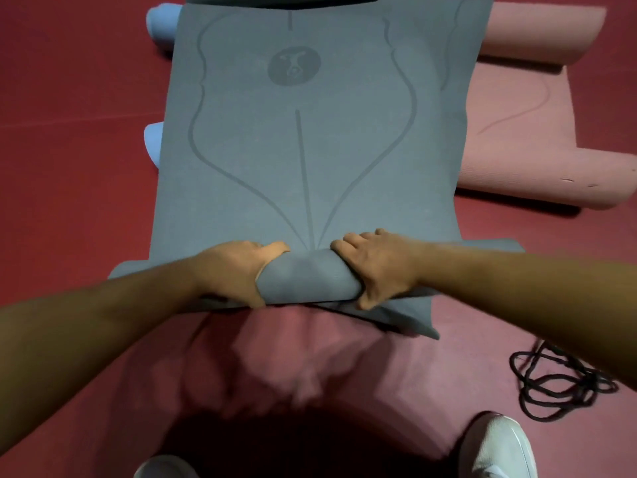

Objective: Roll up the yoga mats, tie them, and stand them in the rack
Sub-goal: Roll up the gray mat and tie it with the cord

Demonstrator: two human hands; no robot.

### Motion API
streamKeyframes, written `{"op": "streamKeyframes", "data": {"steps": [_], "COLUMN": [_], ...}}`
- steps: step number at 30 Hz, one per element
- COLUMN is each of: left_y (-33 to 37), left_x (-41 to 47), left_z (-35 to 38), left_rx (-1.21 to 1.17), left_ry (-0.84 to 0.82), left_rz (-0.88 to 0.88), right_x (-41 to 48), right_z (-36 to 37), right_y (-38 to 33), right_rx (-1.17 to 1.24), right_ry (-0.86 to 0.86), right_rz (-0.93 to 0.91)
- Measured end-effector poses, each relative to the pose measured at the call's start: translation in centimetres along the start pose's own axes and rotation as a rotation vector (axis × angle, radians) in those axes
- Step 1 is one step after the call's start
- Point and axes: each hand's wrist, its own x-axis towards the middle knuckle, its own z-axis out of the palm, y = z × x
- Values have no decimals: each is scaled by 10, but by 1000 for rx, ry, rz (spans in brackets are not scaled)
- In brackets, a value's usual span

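Both hands, left (234, 270) and right (375, 267), gripped the grey mat's (303, 150) roll; its axis ran nine-to-three, the flat length stretching toward twelve.

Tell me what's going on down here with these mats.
A person is rolling up the grey yoga mat. The left hand and right hand both grip the roll formed at its near end; most of the mat lies flat ahead. It lies over a pink mat, with blue roll ends poking out past its left edge. A black cord lies loose on the red floor to the right. Nothing is tied yet, and no rack is in view.
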Motion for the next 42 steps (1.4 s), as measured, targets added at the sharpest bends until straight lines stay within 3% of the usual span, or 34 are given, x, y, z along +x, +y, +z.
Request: {"op": "streamKeyframes", "data": {"steps": [2, 4, 6, 10, 12, 16, 21, 25, 29, 31, 34, 36, 39, 42], "left_y": [-2, -2, -1, 3, 4, 8, 14, 14, 20, 25, 23, 19, 12, 14], "left_x": [5, 5, -1, -24, -28, -19, -5, -6, -19, -20, -12, -7, -2, -2], "left_z": [-7, -3, 10, 47, 53, 36, 4, 18, 56, 59, 46, 33, 11, 8], "left_rx": [-88, -143, -139, 433, 533, 313, -53, -78, 492, 524, 245, 31, -101, -162], "left_ry": [-98, -159, -119, 409, 495, 278, 12, -32, 394, 346, 166, 125, 42, -47], "left_rz": [-26, 6, 33, 32, 16, 7, 26, 44, 49, -21, -44, -6, -13, 6], "right_x": [-7, -10, -5, 0, -2, -3, -7, -5, -3, -2, 3, 3, -4, -4], "right_z": [19, 29, 24, -5, -12, -5, 20, 27, 6, 0, 4, 11, 23, 30], "right_y": [-12, -21, -23, -11, -5, -1, -9, -14, -1, 3, 1, 0, -4, -13], "right_rx": [-199, -130, -11, 306, 479, 552, -146, 109, 457, 554, 574, 400, -153, -110], "right_ry": [139, 160, 144, -37, -115, -172, 137, 65, -135, -212, -248, -82, 190, 147], "right_rz": [45, 56, 16, 9, 31, 40, 66, 25, 32, 34, 37, -8, -39, -12]}}
